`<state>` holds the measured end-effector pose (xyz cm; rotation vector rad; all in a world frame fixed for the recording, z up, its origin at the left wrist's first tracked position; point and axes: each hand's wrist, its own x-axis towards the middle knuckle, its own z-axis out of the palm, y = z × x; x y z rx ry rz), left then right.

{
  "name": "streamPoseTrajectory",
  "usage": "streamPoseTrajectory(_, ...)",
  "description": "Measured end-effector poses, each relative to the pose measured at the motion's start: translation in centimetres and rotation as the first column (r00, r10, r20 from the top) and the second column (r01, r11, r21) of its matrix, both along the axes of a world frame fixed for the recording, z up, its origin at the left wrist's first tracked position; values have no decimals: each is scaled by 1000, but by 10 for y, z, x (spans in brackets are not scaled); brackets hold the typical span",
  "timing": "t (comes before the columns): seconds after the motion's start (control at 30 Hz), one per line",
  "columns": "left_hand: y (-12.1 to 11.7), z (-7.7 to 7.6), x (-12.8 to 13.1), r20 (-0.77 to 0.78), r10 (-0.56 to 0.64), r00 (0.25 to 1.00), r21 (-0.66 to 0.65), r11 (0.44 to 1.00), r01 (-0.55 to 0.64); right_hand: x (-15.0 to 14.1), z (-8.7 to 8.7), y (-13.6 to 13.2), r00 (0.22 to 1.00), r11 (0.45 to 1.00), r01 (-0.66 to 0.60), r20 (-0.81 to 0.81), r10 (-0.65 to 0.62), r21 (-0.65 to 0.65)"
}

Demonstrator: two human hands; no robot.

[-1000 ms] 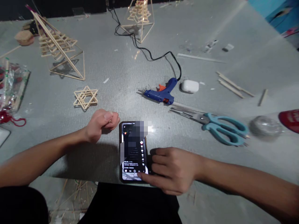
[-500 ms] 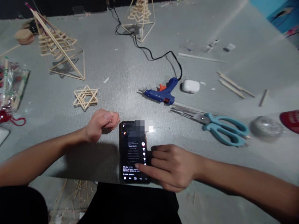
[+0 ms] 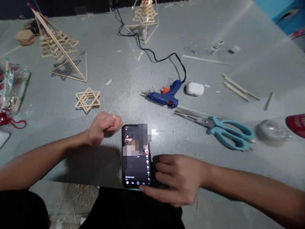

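A smartphone (image 3: 137, 165) lies lit on the table near its front edge, its screen partly blurred out. My left hand (image 3: 105, 127) rests at the phone's upper left, curled closed with the thumb against the fingers; what it holds, if anything, is hidden. On the phone's right is my right hand (image 3: 177, 179), its index finger stretched out to the phone's bottom edge and the other fingers bent, with nothing held. A star-shaped stick frame (image 3: 87, 100) sits just beyond my left hand.
Farther back are a blue glue gun (image 3: 164, 95) with a black cord, a white earbud case (image 3: 194, 88) and teal-handled scissors (image 3: 228, 132). Two stick lantern frames, one at left (image 3: 63, 47) and one at the back (image 3: 145, 19), stand there. Loose sticks (image 3: 238, 87) lie right.
My right index finger has moved down from the lower screen to the phone's bottom edge. The screen shows a different picture. My left hand stays put.
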<state>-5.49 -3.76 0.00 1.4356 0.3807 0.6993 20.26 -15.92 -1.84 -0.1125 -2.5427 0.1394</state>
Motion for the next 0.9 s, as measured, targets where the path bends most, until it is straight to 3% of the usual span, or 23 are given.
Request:
streamPoseTrajectory(0.27,4,11,4,38,-14,999,-88,996,17,0,-2,1,1000,1000,3,2,-3,9)
streamPoseTrajectory(0.4,3,12,4,3,-8,1000,-72,997,9,1,-2,2,999,1000,18,-37,-18,-10)
streamPoseTrajectory(0.8,2,11,4,-12,-10,1000,-72,997,9,3,-4,10,999,984,-20,-53,10,-178)
streamPoseTrajectory(0.9,3,10,3,6,-10,1000,-63,998,10,3,-2,14,992,960,20,-113,-53,-278)
